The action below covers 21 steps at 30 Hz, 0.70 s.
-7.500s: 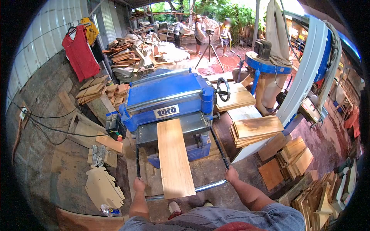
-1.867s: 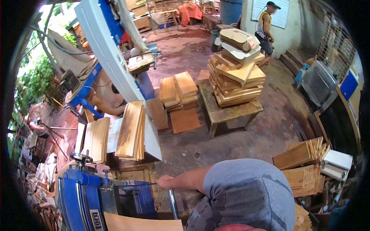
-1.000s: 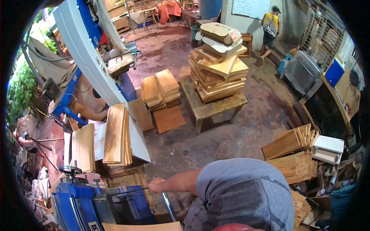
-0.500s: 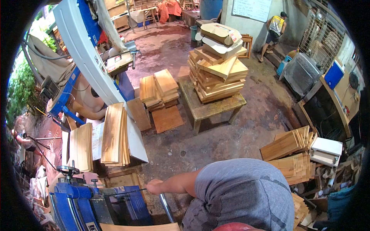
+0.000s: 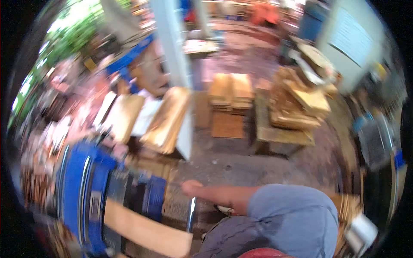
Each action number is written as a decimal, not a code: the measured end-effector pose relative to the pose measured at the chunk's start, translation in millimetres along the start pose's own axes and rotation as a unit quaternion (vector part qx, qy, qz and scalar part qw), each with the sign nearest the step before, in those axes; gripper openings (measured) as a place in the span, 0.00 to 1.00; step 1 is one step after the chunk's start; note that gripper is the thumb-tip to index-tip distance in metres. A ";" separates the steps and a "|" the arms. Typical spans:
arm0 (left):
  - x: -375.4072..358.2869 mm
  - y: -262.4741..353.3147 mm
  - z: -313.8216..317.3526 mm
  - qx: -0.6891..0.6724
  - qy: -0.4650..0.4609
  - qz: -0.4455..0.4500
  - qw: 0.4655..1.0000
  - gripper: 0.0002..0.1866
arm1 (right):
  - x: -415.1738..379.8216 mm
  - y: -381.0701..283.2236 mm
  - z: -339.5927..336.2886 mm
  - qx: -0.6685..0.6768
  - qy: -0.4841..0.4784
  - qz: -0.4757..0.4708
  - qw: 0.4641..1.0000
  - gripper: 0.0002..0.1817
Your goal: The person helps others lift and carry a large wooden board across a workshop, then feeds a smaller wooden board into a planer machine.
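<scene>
My right hand (image 5: 191,188), on an arm reaching left from a grey sleeve (image 5: 284,206), looks closed beside a blue machine (image 5: 81,189). Blur hides what its fingers hold, if anything; a thin dark rod runs from the machine toward it. A shiny metal bar (image 5: 191,213) lies just below the hand. From the machine's side a pale wooden board (image 5: 148,230) sticks out, apart from this hand. A red rounded edge (image 5: 264,253) shows at the bottom. My left hand is out of sight.
Boards (image 5: 165,122) lean in stacks behind the machine. A low table (image 5: 284,136) bears piled wood and cardboard. Two short board stacks (image 5: 231,90) stand left of it. A white post (image 5: 170,43) rises nearby. More boards and a white box (image 5: 361,234) are at lower right.
The view has swung left, so the wood stacks and table appear farther right and the picture is blurred. More of the board at the machine shows. My right hand remains beside the machine.
</scene>
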<state>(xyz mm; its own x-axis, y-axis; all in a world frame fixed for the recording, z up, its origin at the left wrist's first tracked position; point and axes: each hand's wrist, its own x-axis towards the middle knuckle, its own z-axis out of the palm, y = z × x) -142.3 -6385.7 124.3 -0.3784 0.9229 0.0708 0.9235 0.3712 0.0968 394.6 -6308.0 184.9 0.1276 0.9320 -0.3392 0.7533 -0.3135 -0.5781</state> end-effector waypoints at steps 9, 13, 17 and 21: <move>-68.9 31.8 -86.9 -0.072 0.032 -0.273 0.959 0.12 | -7.7 -15.6 -17.9 -0.047 0.008 -0.002 0.999 0.16; -68.2 12.7 -66.3 -0.060 0.047 -0.268 0.960 0.13 | -15.5 -25.8 -26.1 -0.064 -0.007 0.031 0.997 0.18; -70.4 17.0 -74.9 -0.085 0.029 -0.271 0.958 0.14 | -13.5 -25.5 -23.5 -0.089 0.007 0.021 0.996 0.16; -70.5 28.6 -90.2 -0.082 0.023 -0.284 0.955 0.14 | -13.5 -25.2 -20.6 -0.075 0.019 0.023 0.997 0.15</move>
<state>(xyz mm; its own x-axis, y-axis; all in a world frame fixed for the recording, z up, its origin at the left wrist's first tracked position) -94.9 -6449.3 211.7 -0.8218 0.5698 0.0044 0.5470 0.7867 0.2861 387.2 -6309.0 219.4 0.1870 0.9240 -0.3335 0.8332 -0.3290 -0.4444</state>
